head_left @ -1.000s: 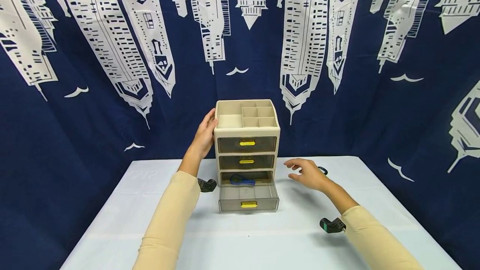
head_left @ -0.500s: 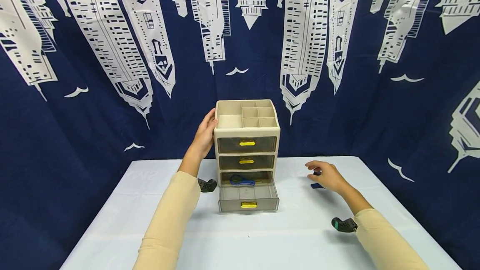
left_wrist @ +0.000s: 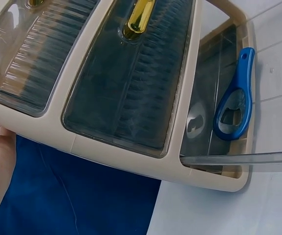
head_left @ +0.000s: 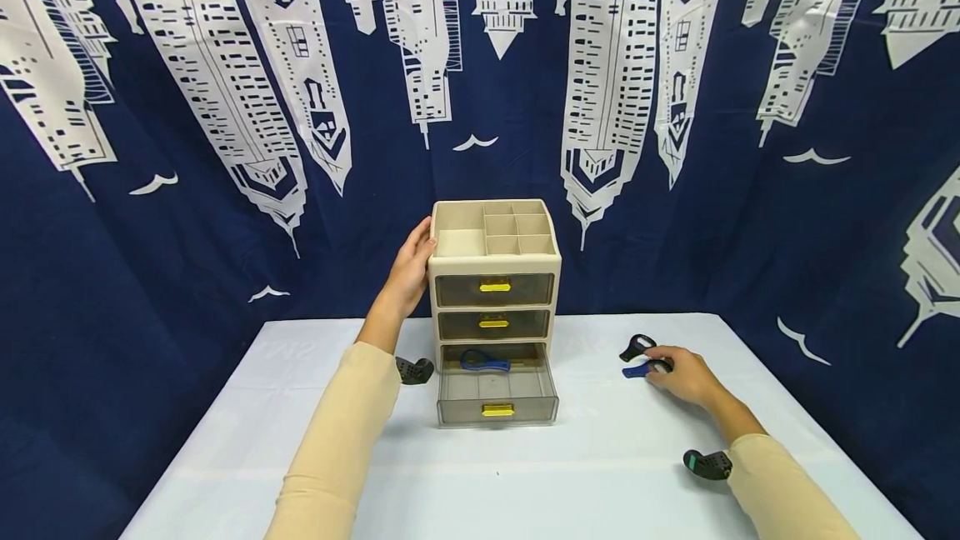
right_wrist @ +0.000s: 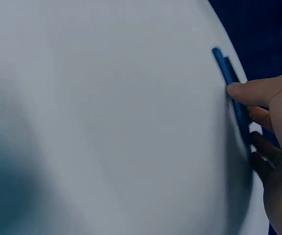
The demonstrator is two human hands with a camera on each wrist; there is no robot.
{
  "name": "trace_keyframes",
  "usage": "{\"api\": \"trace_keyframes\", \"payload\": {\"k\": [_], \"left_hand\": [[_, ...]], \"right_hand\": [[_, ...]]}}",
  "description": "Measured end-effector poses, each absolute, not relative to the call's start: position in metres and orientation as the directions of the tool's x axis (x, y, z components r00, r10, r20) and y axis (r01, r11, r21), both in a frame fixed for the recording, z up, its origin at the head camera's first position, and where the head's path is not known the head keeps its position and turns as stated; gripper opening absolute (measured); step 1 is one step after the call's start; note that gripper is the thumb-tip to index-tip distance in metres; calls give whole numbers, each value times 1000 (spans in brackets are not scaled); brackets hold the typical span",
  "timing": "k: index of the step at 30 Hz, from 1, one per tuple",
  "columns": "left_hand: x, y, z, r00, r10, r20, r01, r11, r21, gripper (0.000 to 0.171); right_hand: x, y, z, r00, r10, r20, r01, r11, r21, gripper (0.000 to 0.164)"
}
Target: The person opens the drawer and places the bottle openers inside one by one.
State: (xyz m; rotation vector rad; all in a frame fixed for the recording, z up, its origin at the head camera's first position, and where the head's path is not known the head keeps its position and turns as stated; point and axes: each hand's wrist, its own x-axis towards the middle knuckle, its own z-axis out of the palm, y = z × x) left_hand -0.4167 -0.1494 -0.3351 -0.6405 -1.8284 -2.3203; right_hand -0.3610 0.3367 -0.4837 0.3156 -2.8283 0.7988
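A cream desktop drawer unit (head_left: 493,262) stands near the table's back edge, its lowest drawer (head_left: 498,412) pulled out. Inside that drawer lies a blue bottle opener (left_wrist: 249,73), also visible in the head view. My left hand (head_left: 407,275) rests against the unit's upper left side. To the right of the unit, my right hand (head_left: 686,374) pinches a second blue bottle opener (head_left: 636,371) between thumb and fingers, low at the table. A black bottle opener (head_left: 637,346) lies just behind it. My right fingers partly cover the held opener's ring end.
The white table (head_left: 570,482) carries the unit and the openers. A dark blue curtain (head_left: 375,232) with white buildings hangs behind. The two upper drawers (head_left: 493,290) are closed, and the unit's top has several compartments. The pulled-out drawer juts toward the front.
My right hand has moved right and slightly down, away from the drawer unit to the blue bottle opener, and now pinches it. The left hand stays against the unit.
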Motion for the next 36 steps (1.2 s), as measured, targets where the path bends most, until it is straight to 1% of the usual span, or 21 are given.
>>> {"api": "trace_keyframes", "payload": {"k": [4, 10, 13, 17, 24, 27, 32, 36], "left_hand": [[-417, -149, -336, -904, 159, 397, 348, -266, 899, 56], [-420, -147, -336, -903, 156, 400, 349, -278, 895, 56], [-420, -147, -336, -905, 158, 395, 344, -275, 898, 57], [-420, -148, -337, -905, 151, 399, 350, -270, 897, 56], [-421, -149, -337, -906, 162, 391, 341, -270, 901, 57], [-419, -149, -336, -906, 163, 390, 340, -264, 902, 57], [-418, -150, -336, -909, 161, 385, 338, -259, 905, 57], [-419, -151, -336, -909, 163, 383, 335, -260, 906, 57]], "right_hand": [[-359, 341, -495, -955, -167, 247, -264, 855, -446, 40], [-361, 345, -495, -907, -296, 300, -393, 852, -347, 32], [-362, 348, -490, -891, -355, 282, -435, 845, -310, 29], [-365, 348, -482, -892, -386, 236, -446, 840, -311, 26], [-371, 347, -476, -923, -339, 183, -383, 861, -334, 15], [-373, 346, -476, -926, -318, 201, -370, 870, -327, 17], [-373, 346, -475, -913, -327, 244, -392, 870, -298, 24], [-372, 345, -473, -900, -335, 279, -411, 867, -281, 23]]}}
